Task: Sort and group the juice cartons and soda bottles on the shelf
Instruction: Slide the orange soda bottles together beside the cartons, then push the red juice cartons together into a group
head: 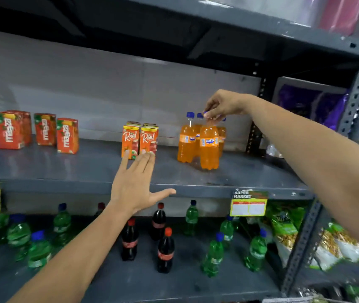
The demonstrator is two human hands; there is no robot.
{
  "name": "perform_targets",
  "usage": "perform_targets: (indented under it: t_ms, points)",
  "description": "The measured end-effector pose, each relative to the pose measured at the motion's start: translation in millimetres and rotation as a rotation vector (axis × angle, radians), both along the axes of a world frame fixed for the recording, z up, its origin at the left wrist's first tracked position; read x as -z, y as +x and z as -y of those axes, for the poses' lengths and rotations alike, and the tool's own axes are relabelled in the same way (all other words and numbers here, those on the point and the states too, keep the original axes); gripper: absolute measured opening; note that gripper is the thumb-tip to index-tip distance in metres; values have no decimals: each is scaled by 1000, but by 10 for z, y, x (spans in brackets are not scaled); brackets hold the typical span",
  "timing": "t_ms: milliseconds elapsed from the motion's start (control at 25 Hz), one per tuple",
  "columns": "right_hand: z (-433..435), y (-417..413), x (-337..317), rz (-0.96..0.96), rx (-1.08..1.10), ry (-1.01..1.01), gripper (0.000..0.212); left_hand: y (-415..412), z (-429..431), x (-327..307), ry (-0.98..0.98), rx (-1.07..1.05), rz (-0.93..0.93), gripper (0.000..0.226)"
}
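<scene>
On the grey middle shelf [87,169], several red Maaza cartons [67,136] stand at the left. Orange Real cartons [139,139] are grouped in the middle. Several orange Fanta bottles with blue caps cluster at the right. My right hand [224,103] pinches the cap of the front Fanta bottle [209,145], which stands on the shelf. My left hand [135,184] is flat and open, with fingertips touching the bottom front of the Real cartons.
The lower shelf holds scattered green bottles [213,254] and dark cola bottles [165,250] with red caps. Snack bags [283,228] lie at the right. Price tags [248,203] hang from the shelf edge. A perforated upright [305,239] frames the right side.
</scene>
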State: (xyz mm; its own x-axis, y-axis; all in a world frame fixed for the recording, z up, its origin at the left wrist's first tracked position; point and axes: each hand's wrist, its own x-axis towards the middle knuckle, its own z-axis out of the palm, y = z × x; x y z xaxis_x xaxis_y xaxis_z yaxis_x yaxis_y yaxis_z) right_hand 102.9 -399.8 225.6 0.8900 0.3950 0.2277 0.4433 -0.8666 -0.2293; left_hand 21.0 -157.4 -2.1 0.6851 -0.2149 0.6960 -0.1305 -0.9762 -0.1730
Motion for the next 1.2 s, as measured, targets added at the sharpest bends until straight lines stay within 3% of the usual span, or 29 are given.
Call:
perform_targets:
  t_ms: [200,560,760,1040,1200]
  points:
    - [435,377,121,73,81,59,26,-3,63,32,7,-85,-17,106]
    - [426,558,346,178,45,63,31,-46,52,-1,17,-97,-54,107]
    - [231,460,400,415,44,106,28,-201,-380,13,-38,-145,-18,106]
    - [-999,106,410,589,-70,304,26,-573,-1726,-3,-18,-363,-70,109]
    - [-2100,21,603,424,-191,279,25,-613,-2406,-9,-24,-371,-110,109]
